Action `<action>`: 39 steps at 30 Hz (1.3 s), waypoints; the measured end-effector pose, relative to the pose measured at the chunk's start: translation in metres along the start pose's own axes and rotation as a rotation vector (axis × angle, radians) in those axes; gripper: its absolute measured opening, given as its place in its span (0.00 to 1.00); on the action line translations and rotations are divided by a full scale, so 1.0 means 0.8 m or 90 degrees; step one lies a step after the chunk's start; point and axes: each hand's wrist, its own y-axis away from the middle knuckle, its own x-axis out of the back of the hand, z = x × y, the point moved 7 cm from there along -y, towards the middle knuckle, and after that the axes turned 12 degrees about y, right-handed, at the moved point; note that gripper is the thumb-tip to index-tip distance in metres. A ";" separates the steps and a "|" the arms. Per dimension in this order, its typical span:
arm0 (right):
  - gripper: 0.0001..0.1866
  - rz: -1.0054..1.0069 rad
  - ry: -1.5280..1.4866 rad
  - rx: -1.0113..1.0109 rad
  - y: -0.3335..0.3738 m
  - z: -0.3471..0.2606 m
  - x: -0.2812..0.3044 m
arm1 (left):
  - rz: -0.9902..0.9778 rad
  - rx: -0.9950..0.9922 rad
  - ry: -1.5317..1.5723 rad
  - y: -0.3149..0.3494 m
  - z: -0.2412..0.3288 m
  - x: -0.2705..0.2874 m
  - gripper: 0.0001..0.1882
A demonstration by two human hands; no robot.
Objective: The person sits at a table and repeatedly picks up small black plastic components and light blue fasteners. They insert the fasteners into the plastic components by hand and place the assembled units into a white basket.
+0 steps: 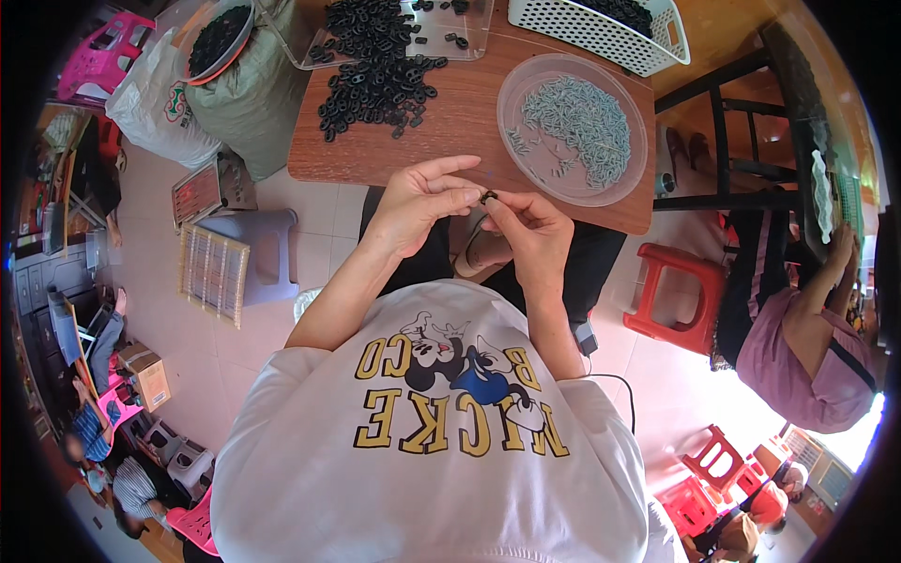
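In front of my chest, at the table's near edge, both hands meet over one small black part [488, 197]. My left hand [418, 208] pinches it between thumb and fingertip, with other fingers stretched toward the table. My right hand [537, 233] is closed, its thumb and forefinger on the same part from the right. Whether a screw is in those fingertips too is hidden. Beyond my hands lies a loose pile of black oval plastic parts [371, 103]. To the right, a round clear tray [511, 141] holds many small silvery screws [587, 127].
The brown wooden table [450, 122] also bears a clear bin [477, 33] of black parts and a white perforated basket [601, 42]. Sacks [263, 113] stand left, near a grey stool [272, 253]. On the right are a red stool [680, 298] and a person in pink [793, 366].
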 end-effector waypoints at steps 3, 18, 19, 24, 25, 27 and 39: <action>0.07 0.004 0.026 -0.002 0.002 0.000 0.000 | 0.002 -0.010 -0.018 0.000 -0.001 0.002 0.23; 0.06 0.053 0.080 0.029 0.002 0.008 -0.001 | 0.004 -0.034 -0.027 -0.007 -0.005 0.004 0.22; 0.06 0.058 0.078 0.043 0.002 0.009 -0.001 | 0.004 -0.027 -0.017 -0.008 -0.008 0.006 0.22; 0.06 0.077 0.110 0.098 0.001 0.008 0.002 | 0.007 0.000 0.034 -0.012 -0.015 0.010 0.21; 0.05 0.082 0.123 0.119 0.002 0.006 0.001 | 0.013 0.005 0.040 -0.011 -0.014 0.010 0.21; 0.05 0.091 0.160 0.159 0.003 -0.001 0.000 | 0.026 0.013 0.052 -0.009 -0.011 0.011 0.21; 0.06 0.089 0.163 0.108 0.005 0.000 0.001 | 0.015 -0.038 -0.031 -0.009 -0.008 0.006 0.23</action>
